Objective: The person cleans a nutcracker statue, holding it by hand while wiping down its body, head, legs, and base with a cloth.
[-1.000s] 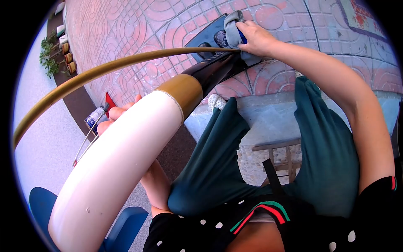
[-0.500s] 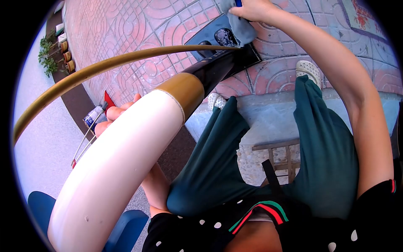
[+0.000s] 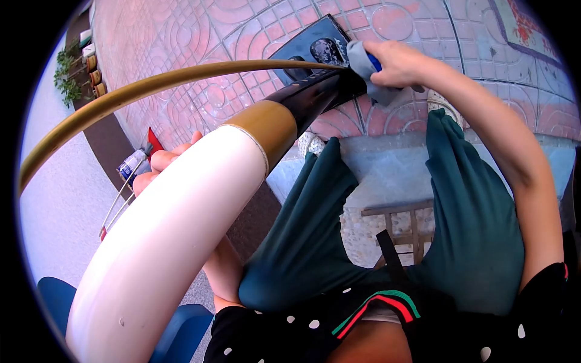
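Note:
A large curved ornament [image 3: 175, 230], white with a gold band and a black lower part, leans diagonally across my view, its black base [image 3: 311, 42] standing on the tiles. A thin gold curved strip [image 3: 151, 88] arches beside it. My left hand [image 3: 163, 164] is wrapped against the ornament's far side; only its fingertips and wrist show, the palm being hidden. In my right hand [image 3: 399, 63] is a grey cloth [image 3: 362, 63], bunched up beside the base's right edge. A bit of blue shows between the fingers and the cloth.
At left, a blue-and-white can [image 3: 130, 164] stands by a red piece [image 3: 155, 140] and thin metal rods. Potted plants [image 3: 65, 75] line the wall. Blue chair parts [image 3: 181, 333] are at lower left. A wooden stool [image 3: 402, 224] sits between the legs; a rug [image 3: 532, 30] lies at upper right.
My right hand has moved down and to the right with the cloth, from beyond the base to its near right edge. My left hand and the ornament have barely shifted.

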{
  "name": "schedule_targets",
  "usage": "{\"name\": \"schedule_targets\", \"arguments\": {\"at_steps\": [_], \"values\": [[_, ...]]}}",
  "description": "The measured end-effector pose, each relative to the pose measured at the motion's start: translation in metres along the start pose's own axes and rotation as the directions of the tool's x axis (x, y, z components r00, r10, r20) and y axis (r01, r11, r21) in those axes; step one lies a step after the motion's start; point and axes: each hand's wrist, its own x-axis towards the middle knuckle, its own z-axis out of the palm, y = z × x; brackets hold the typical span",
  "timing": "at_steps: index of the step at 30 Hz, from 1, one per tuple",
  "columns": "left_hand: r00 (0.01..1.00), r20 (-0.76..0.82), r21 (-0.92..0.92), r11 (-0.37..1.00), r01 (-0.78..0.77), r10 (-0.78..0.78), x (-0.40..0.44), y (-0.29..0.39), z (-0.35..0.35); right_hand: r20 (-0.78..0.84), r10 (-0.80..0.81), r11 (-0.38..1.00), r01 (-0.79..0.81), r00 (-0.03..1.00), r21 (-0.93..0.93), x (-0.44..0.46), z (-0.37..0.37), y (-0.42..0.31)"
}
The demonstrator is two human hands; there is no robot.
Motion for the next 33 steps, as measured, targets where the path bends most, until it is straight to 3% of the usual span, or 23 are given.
{"name": "schedule_targets", "arguments": {"at_steps": [2,5,6,9,10,12,13,14,16,17,20,24,26,29,31,33], "values": [[0.999,-0.029,0.011,1.000,0.014,-0.013,0.002,-0.001,-0.001,-0.059,0.022,0.997,-0.017,0.998,0.080,0.007,-0.015,0.013],[1.000,0.020,-0.024,1.000,-0.007,0.008,0.003,-0.003,-0.005,-0.021,0.032,0.993,-0.029,0.999,0.114,0.015,-0.035,0.010],[1.000,0.012,-0.010,1.000,-0.016,0.016,0.002,-0.003,-0.004,0.067,0.007,0.962,-0.025,0.998,0.272,0.019,-0.041,0.006],[1.000,-0.001,0.008,1.000,0.003,-0.003,0.000,-0.001,-0.006,-0.105,-0.021,0.913,0.062,0.994,0.404,0.030,-0.030,0.004],[1.000,-0.004,0.007,1.000,0.016,-0.016,0.000,-0.001,-0.006,-0.102,-0.019,0.912,0.059,0.995,0.406,0.038,-0.028,0.004],[0.999,-0.001,-0.024,0.999,0.034,-0.035,0.003,0.000,-0.002,-0.404,-0.064,0.890,0.235,0.912,0.390,0.058,-0.021,0.003],[0.999,0.001,-0.038,0.999,0.037,-0.037,0.004,0.001,-0.002,-0.337,0.077,0.961,0.021,0.938,0.277,0.050,-0.028,-0.014],[0.999,0.003,-0.052,0.998,0.039,-0.039,0.004,0.002,-0.001,-0.492,-0.058,0.991,0.109,0.869,0.075,0.071,-0.001,0.006],[0.999,-0.010,0.002,0.999,0.052,-0.052,0.004,0.003,-0.002,-0.282,-0.059,0.986,0.011,0.958,-0.168,0.068,0.027,0.016],[0.998,-0.012,0.019,0.998,0.057,-0.057,0.003,0.003,-0.003,-0.311,-0.093,0.996,0.088,0.946,-0.030,0.066,0.038,0.023],[0.999,0.006,-0.056,0.997,0.045,-0.045,0.002,0.002,-0.006,-0.374,-0.092,0.995,0.073,0.923,-0.063,0.054,0.040,0.026],[0.997,0.049,-0.074,0.995,0.063,-0.059,0.005,0.002,-0.003,-0.238,0.091,0.988,-0.118,0.967,-0.099,0.051,0.026,-0.007],[0.998,0.033,-0.057,0.997,0.061,-0.059,0.005,0.004,-0.003,-0.293,0.064,0.986,-0.106,0.954,-0.131,0.058,0.029,-0.009],[0.998,-0.001,-0.031,0.998,0.058,-0.058,0.007,0.004,0.004,-0.234,0.166,0.984,-0.176,0.958,-0.023,0.066,0.026,-0.003],[0.998,-0.011,0.012,0.998,0.056,-0.056,0.007,0.004,0.003,-0.408,0.042,0.998,-0.024,0.912,0.050,0.080,0.043,0.017],[0.999,0.001,0.051,0.997,0.049,-0.049,0.008,0.004,0.000,-0.425,0.082,0.990,-0.025,0.901,0.139,0.091,0.038,0.024]]}}
